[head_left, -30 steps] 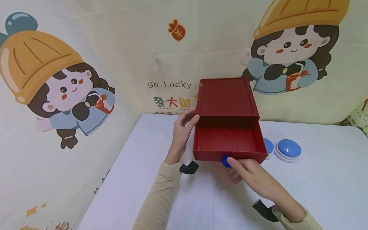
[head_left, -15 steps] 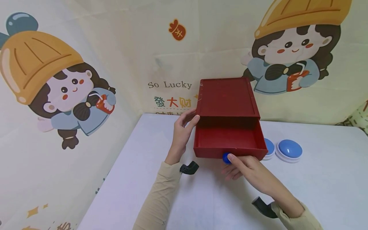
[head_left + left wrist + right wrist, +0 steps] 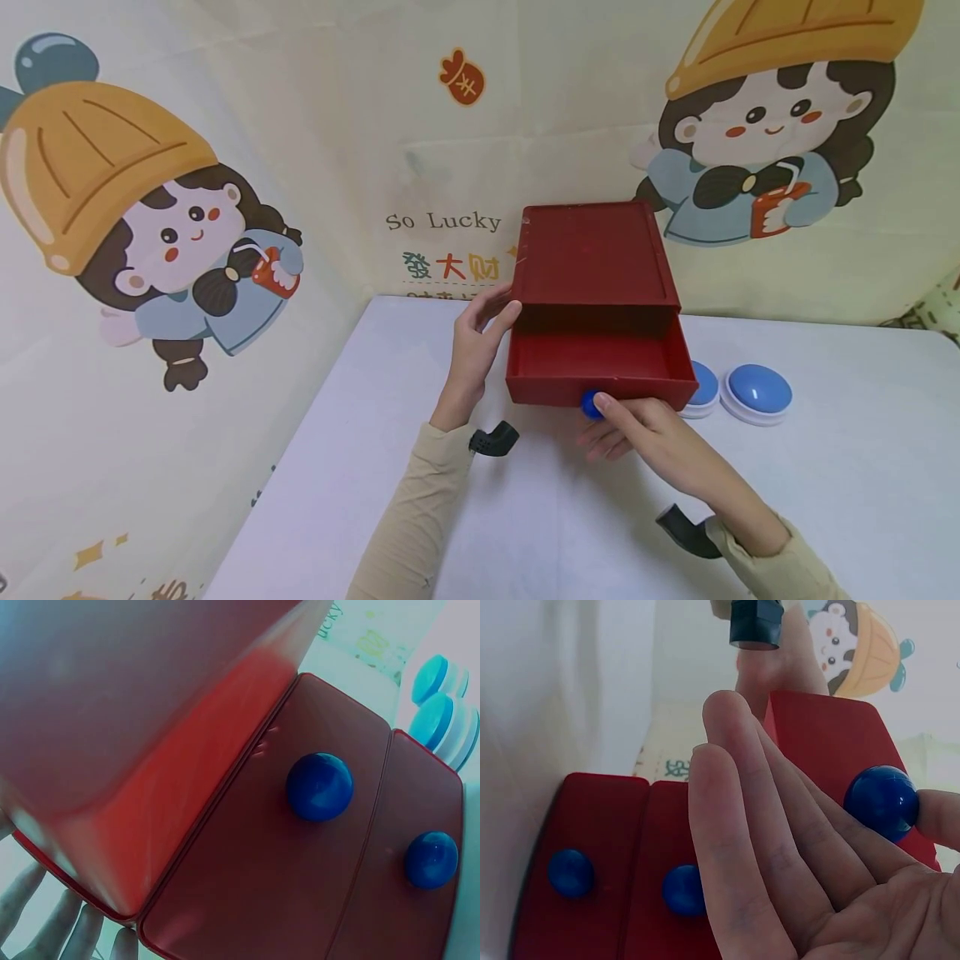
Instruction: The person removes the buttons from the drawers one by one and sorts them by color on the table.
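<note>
A red cabinet (image 3: 596, 250) with drawers stands on the white table, its top drawer (image 3: 547, 390) pulled partly out; the part of the drawer inside that shows holds nothing. My right hand (image 3: 663, 442) pinches that drawer's blue round knob (image 3: 590, 404) by thumb and index finger, the other fingers stretched out below the drawer. In the right wrist view the thumb touches the knob (image 3: 877, 802). My left hand (image 3: 477, 342) rests against the cabinet's left side, thumb near its front edge. Two lower drawers, with a middle knob (image 3: 319, 787) and a bottom knob (image 3: 431, 859), are closed.
Two blue-topped white round push buttons stand right of the cabinet: one (image 3: 757, 390) fully seen, one (image 3: 701, 387) partly behind the drawer. A printed cloth (image 3: 330, 150) hangs behind and to the left of the table (image 3: 525, 517).
The top drawer has slid a little further into the cabinet, with my right hand moving away from me on its knob. My left hand has stayed at the cabinet's side.
</note>
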A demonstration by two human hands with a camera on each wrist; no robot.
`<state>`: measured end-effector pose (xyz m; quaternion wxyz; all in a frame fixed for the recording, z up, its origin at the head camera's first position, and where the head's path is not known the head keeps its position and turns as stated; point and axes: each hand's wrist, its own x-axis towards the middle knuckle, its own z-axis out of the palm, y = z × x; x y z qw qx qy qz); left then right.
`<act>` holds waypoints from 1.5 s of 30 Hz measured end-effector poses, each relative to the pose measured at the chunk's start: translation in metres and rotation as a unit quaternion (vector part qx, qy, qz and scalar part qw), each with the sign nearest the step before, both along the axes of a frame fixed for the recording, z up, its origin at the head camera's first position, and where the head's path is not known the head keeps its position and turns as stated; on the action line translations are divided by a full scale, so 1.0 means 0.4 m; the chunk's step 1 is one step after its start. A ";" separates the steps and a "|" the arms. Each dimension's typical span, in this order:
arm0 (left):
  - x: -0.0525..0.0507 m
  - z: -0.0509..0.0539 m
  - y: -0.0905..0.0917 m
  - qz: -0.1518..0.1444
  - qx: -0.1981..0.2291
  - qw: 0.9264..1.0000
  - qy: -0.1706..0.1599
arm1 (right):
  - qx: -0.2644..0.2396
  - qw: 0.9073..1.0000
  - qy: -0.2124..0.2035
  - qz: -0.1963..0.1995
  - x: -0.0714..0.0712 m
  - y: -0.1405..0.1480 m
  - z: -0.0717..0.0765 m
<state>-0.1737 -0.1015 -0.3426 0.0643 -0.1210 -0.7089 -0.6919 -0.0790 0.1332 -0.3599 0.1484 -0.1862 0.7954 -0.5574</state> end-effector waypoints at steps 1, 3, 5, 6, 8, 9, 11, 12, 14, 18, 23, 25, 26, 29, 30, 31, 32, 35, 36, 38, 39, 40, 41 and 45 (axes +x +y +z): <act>0.001 0.001 0.000 0.001 0.000 1.000 0.000 | 0.000 1.000 0.001 0.000 -0.002 0.000 0.000; 0.001 0.002 0.000 0.001 0.000 1.000 0.001 | 0.001 1.000 0.002 -0.002 -0.006 0.000 -0.001; 0.001 0.002 0.001 0.002 -0.001 1.000 0.002 | 0.001 1.000 0.003 -0.002 -0.011 0.000 -0.002; 0.000 0.002 0.000 0.002 -0.002 1.000 0.002 | 0.001 1.000 0.003 -0.002 -0.013 0.000 -0.002; -0.001 0.001 0.001 0.001 -0.003 1.000 0.003 | 0.000 1.000 0.003 -0.002 -0.018 -0.001 -0.002; -0.006 -0.005 0.000 0.000 -0.004 1.000 0.003 | 0.000 1.000 0.004 -0.003 -0.021 0.000 -0.001; -0.019 -0.022 -0.002 0.000 -0.003 1.000 0.005 | -0.002 1.000 0.005 -0.004 -0.027 0.000 0.000; -0.025 -0.031 -0.003 0.000 -0.002 1.000 0.005 | -0.002 1.000 0.007 -0.003 -0.030 0.001 0.000; -0.039 -0.050 -0.006 -0.001 0.003 1.000 0.004 | -0.005 1.000 0.007 -0.004 -0.036 0.001 -0.001; -0.052 -0.071 -0.010 0.000 0.010 1.000 0.002 | -0.009 1.000 0.004 -0.003 -0.046 -0.001 -0.004; -0.052 -0.074 -0.011 -0.001 0.014 1.000 0.009 | -0.012 1.000 0.008 -0.006 -0.064 -0.004 -0.008; -0.051 -0.073 -0.011 -0.001 0.013 1.000 0.011 | -0.012 1.000 0.006 -0.009 -0.071 -0.004 -0.009; -0.051 -0.072 -0.010 -0.001 0.012 1.000 0.012 | -0.011 1.000 0.005 -0.011 -0.074 -0.004 -0.009; -0.049 -0.071 -0.010 -0.002 0.010 1.000 0.012 | -0.011 1.000 -0.001 -0.015 -0.081 -0.004 -0.009; -0.049 -0.071 -0.010 -0.001 0.010 1.000 0.011 | -0.010 1.000 -0.003 -0.016 -0.083 -0.004 -0.008; -0.048 -0.071 -0.010 -0.001 0.010 1.000 0.010 | -0.011 1.000 -0.005 -0.016 -0.084 -0.004 -0.008; -0.047 -0.071 -0.011 0.000 0.010 1.000 0.009 | -0.011 1.000 -0.005 -0.016 -0.086 -0.004 -0.006; -0.047 -0.071 -0.011 0.003 0.011 1.000 0.006 | -0.011 1.000 -0.011 -0.020 -0.091 -0.005 -0.003; -0.047 -0.071 -0.011 0.003 0.012 1.000 0.006 | -0.010 1.000 -0.012 -0.021 -0.093 -0.005 -0.003; -0.048 -0.071 -0.010 0.004 0.012 1.000 0.007 | -0.010 1.000 -0.012 -0.020 -0.096 -0.005 -0.001; -0.049 -0.071 -0.010 0.003 0.012 1.000 0.007 | -0.011 1.000 -0.015 -0.023 -0.098 -0.005 -0.001; -0.050 -0.072 -0.009 0.003 0.011 1.000 0.008 | -0.013 0.999 -0.016 -0.024 -0.100 -0.005 0.000; -0.050 -0.072 -0.009 0.002 0.010 1.000 0.008 | -0.014 0.999 -0.018 -0.025 -0.101 -0.005 0.000; -0.051 -0.072 -0.008 0.003 0.007 1.000 0.007 | -0.017 0.999 -0.020 -0.025 -0.108 -0.004 0.002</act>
